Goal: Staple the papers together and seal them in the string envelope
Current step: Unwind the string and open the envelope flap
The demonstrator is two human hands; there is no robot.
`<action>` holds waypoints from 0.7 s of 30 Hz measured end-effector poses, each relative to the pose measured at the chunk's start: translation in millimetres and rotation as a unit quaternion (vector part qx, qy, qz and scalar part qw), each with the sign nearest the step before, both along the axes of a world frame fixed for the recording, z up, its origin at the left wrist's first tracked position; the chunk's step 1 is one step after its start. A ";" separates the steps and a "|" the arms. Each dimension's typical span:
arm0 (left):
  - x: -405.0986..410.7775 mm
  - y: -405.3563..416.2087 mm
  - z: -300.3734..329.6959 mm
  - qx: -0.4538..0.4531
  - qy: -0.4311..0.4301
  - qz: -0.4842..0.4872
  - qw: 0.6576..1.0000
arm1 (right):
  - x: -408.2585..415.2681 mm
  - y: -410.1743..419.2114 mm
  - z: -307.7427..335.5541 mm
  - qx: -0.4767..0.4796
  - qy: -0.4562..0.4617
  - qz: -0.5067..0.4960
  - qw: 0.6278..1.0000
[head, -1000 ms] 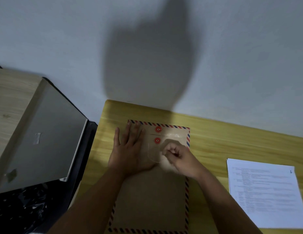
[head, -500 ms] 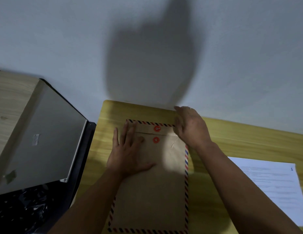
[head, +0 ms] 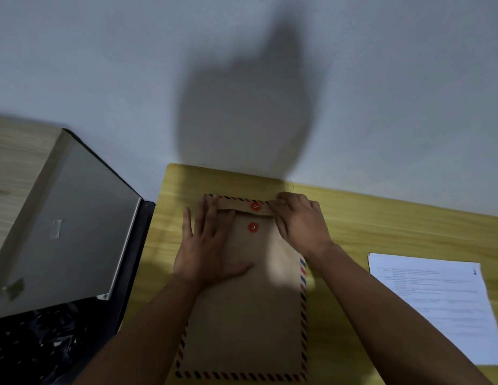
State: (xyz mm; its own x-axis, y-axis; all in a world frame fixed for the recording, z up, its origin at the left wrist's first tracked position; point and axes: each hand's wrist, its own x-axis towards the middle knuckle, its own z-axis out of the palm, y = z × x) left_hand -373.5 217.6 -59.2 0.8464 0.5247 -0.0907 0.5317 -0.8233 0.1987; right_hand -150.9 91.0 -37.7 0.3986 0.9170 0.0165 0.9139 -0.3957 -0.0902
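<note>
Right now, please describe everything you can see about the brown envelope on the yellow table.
The brown envelope looks like kraft paper, with a red and blue striped border. It lies flat on the yellow table, flap end toward the wall. There are two red discs: one on the flap, one on the body. A thin string leaves the flap disc. The left hand presses flat on it; the right hand grips the flap's right end.

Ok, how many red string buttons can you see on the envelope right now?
2. One red button sits on the flap at the top of the envelope, beside the right hand; the other red button is just below it on the body. None seems hidden.
</note>
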 end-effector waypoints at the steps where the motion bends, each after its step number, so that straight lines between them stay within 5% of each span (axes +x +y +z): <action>1: 0.1 -0.3 -0.4 0.001 -0.001 0.001 1.000 | 1.1 -0.3 -0.5 0.013 0.003 -0.002 1.000; 11: -5.1 -9.0 -0.3 0.027 0.016 -0.052 0.998 | -10.1 -24.5 47.7 -0.015 0.131 -0.058 0.990; 21: 4.0 -81.4 103.5 -0.157 0.057 -0.021 0.986 | -31.7 -73.7 171.2 -0.015 0.255 -0.183 0.949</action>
